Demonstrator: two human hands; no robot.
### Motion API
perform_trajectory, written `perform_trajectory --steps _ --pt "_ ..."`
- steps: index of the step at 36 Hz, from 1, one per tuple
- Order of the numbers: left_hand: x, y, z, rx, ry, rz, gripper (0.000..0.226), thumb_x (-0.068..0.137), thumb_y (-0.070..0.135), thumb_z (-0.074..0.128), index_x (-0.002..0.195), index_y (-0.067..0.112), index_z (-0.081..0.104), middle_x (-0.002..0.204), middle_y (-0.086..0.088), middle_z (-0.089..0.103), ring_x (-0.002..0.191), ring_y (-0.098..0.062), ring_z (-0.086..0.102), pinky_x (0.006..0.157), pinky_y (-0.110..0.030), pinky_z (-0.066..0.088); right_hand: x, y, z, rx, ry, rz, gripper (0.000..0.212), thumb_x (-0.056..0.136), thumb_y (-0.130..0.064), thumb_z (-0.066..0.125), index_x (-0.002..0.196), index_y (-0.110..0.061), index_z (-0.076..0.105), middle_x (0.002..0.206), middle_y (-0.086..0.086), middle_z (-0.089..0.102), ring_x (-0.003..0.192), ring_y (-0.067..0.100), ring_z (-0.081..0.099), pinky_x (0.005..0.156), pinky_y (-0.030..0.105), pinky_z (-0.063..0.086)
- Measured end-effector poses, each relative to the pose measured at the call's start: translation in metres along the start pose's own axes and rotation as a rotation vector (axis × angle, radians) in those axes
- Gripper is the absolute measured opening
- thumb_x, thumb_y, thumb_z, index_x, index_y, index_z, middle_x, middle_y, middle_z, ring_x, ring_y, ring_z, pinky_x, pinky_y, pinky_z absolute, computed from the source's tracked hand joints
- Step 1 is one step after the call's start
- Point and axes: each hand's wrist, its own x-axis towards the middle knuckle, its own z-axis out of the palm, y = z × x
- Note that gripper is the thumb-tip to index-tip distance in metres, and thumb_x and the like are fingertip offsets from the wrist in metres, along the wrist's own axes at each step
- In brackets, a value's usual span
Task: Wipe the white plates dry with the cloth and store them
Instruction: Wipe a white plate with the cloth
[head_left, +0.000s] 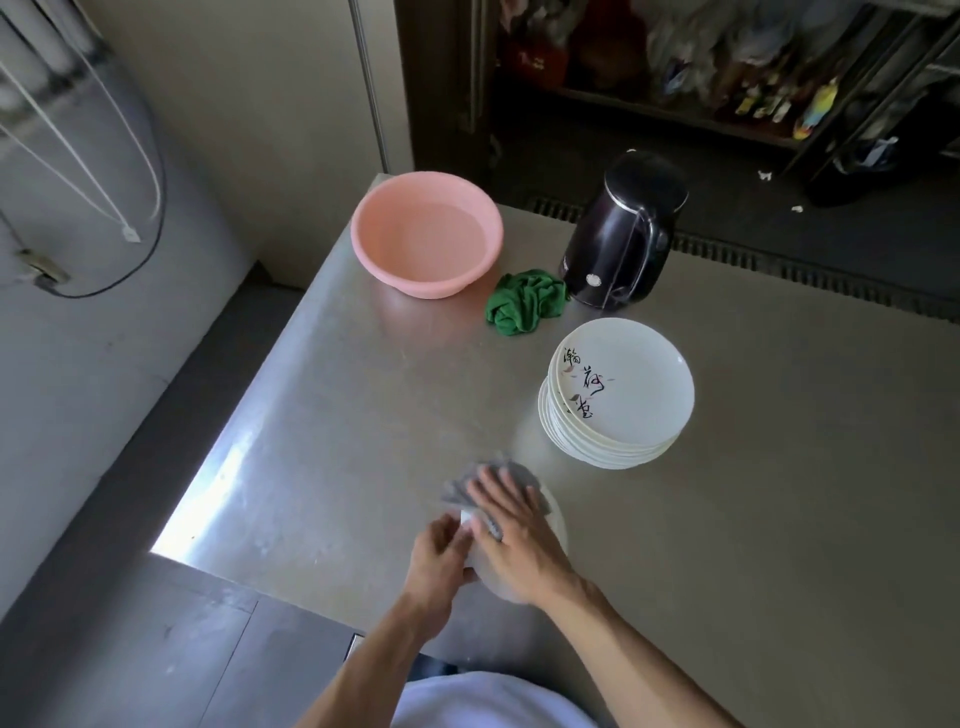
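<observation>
One white plate (557, 522) sits under both hands: left hand (441, 551) seemingly pinches its rim, right hand (511, 530) presses grey cloth (524, 475) flat-fingered.

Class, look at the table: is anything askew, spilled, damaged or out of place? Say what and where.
No spill or damage shows. Only the green cloth lies crumpled between the basin and the kettle, not folded.
</observation>
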Motion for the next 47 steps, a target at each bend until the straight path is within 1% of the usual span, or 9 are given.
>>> perform_trajectory --steps 4,10,12,15,22,26,32,39,47 --pt "0.001 0.002 -0.011 0.033 -0.003 0.012 0.018 0.107 0.015 0.052 0.117 0.006 0.064 0.106 -0.014 0.073 0.096 -0.025 0.070 0.079 -0.046 0.062 0.010 0.011 -0.008 -0.002 0.130 0.395 0.053 0.106 -0.037 0.030 0.157 -0.024 0.026 0.164 -0.001 0.026 0.152 0.016 0.015 0.119 0.034 0.003" --pt "0.006 0.001 -0.014 -0.146 0.072 0.000 0.010 0.105 0.008 0.051 0.112 0.002 0.056 0.109 -0.020 0.064 0.102 -0.032 0.066 0.078 -0.048 0.061 -0.001 0.009 -0.009 0.186 0.125 0.443 0.052 0.107 -0.034 0.031 0.157 -0.022 0.026 0.163 0.003 0.027 0.151 0.017 0.016 0.121 0.033 0.001" --pt "0.010 0.007 -0.013 -0.197 0.080 -0.019 0.003 0.099 0.003 0.051 0.101 0.005 0.052 0.104 -0.020 0.059 0.096 -0.030 0.065 0.073 -0.043 0.061 -0.006 0.001 -0.006 0.241 0.108 0.439 0.054 0.107 -0.034 0.032 0.158 -0.019 0.023 0.163 0.005 0.025 0.151 0.018 0.018 0.120 0.029 0.004" --pt "0.013 0.020 -0.012 -0.207 0.034 -0.034 0.034 0.079 0.036 0.059 0.102 0.011 0.057 0.100 -0.013 0.066 0.083 -0.020 0.070 0.065 -0.036 0.059 -0.014 -0.011 -0.005 0.355 0.085 0.367 0.055 0.107 -0.036 0.034 0.159 -0.023 0.021 0.165 -0.004 0.020 0.151 0.009 0.014 0.117 0.018 0.005" --pt "0.009 0.030 -0.011 -0.070 -0.057 -0.085 0.059 0.098 0.072 0.035 0.112 0.033 0.077 0.108 -0.011 0.078 0.099 -0.031 0.076 0.072 -0.039 0.062 -0.010 -0.037 -0.027 0.409 0.019 0.145 0.052 0.108 -0.031 0.035 0.158 -0.028 0.021 0.164 -0.013 0.018 0.148 -0.006 0.009 0.125 0.027 0.007" --pt "0.005 0.028 -0.010 -0.065 -0.022 -0.080 0.053 0.104 0.060 0.039 0.114 0.024 0.077 0.111 -0.015 0.077 0.101 -0.034 0.075 0.074 -0.040 0.061 -0.001 -0.042 -0.030 0.438 0.007 0.088 0.051 0.109 -0.032 0.035 0.158 -0.027 0.022 0.160 -0.021 0.012 0.136 -0.027 -0.003 0.122 0.018 0.006" --pt "0.003 0.021 -0.012 -0.064 -0.032 -0.031 0.043 0.110 0.034 0.043 0.111 0.009 0.077 0.113 -0.021 0.074 0.106 -0.034 0.073 0.081 -0.041 0.060 0.012 -0.033 -0.022 0.324 0.040 0.038 0.048 0.107 -0.036 0.039 0.154 -0.034 0.030 0.164 -0.016 0.017 0.151 -0.002 0.006 0.124 0.025 0.008" --pt "0.002 0.015 -0.019 -0.102 0.025 -0.058 0.037 0.107 0.031 0.050 0.111 0.001 0.072 0.109 -0.021 0.075 0.104 -0.035 0.073 0.078 -0.045 0.062 0.024 -0.009 -0.013 0.148 0.049 0.413 0.051 0.108 -0.035 0.028 0.155 -0.014 0.028 0.163 0.010 0.026 0.153 0.020 0.013 0.125 0.039 -0.001" --pt "-0.002 0.021 -0.010 0.007 -0.109 0.000 0.042 0.110 0.034 0.044 0.106 0.010 0.078 0.111 -0.018 0.075 0.109 -0.031 0.071 0.085 -0.044 0.061 0.015 -0.026 -0.018 0.184 0.142 -0.098 0.049 0.105 -0.032 0.038 0.153 -0.023 0.037 0.164 -0.003 0.024 0.154 0.012 0.009 0.124 0.031 0.006"
